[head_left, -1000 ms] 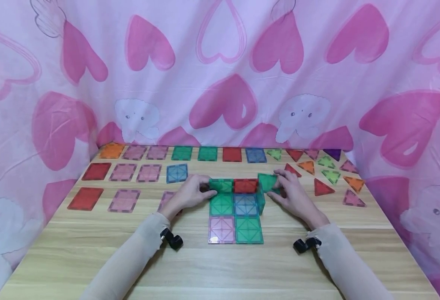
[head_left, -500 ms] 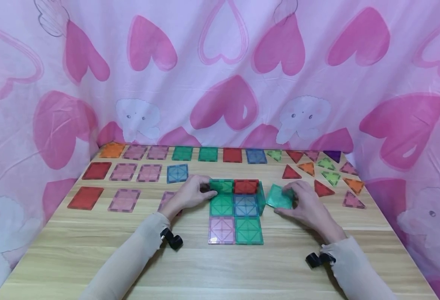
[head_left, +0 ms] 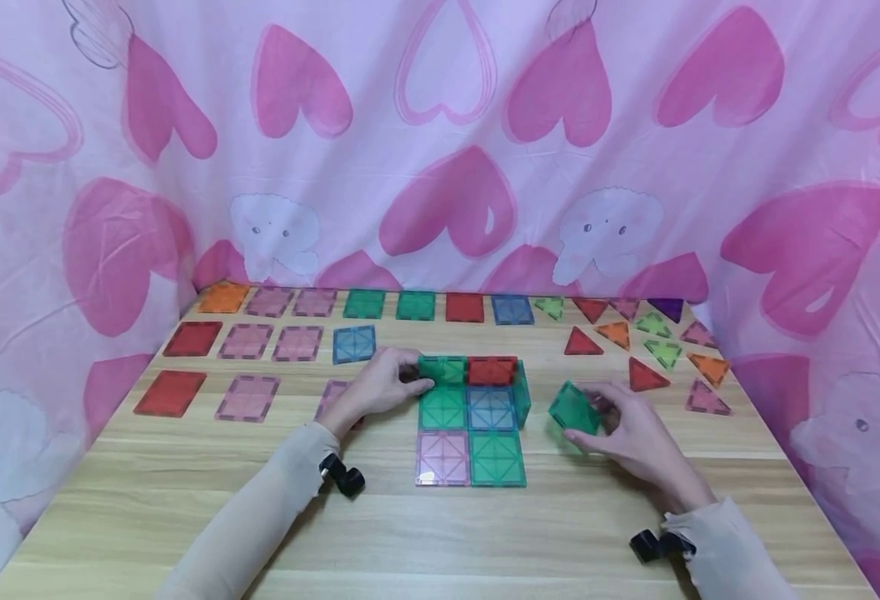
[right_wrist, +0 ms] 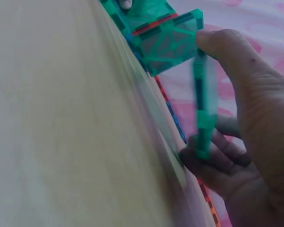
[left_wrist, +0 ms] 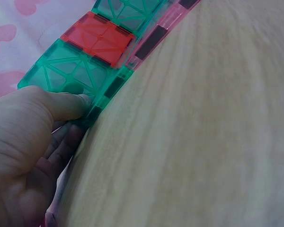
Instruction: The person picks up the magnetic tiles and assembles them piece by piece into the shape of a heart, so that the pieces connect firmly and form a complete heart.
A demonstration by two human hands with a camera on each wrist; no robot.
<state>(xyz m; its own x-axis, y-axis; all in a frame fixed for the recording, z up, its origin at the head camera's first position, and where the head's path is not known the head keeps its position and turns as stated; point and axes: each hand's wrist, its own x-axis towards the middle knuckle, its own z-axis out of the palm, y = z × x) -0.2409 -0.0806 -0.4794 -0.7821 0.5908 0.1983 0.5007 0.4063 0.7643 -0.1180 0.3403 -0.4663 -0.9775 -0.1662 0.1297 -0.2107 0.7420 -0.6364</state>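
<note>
A block of flat square magnetic tiles lies mid-table in the head view: green [head_left: 443, 409], blue [head_left: 492, 409], pink [head_left: 442, 458] and green [head_left: 497, 458]. Along its back edge stand a green tile [head_left: 446, 370] and a red tile [head_left: 492, 371]; another green tile [head_left: 522, 396] stands at the right side. My left hand [head_left: 386, 385] pinches the left end of the standing back green tile [left_wrist: 66, 68], thumb in front. Right of the block, my right hand [head_left: 635, 429] holds a loose green square tile [head_left: 573, 408] by its edges, tilted and apart from the block.
Rows of square tiles lie at the back left, among them a red tile [head_left: 170, 393], a pink tile [head_left: 247, 397] and a blue tile [head_left: 354, 343]. Several triangle tiles, including a red triangle [head_left: 646, 375], lie at the back right. A heart-patterned curtain [head_left: 447, 208] surrounds the table.
My right hand has drawn back right and toward me with its green tile, away from the block's standing right side, and the tile has turned. My left hand stays in place.
</note>
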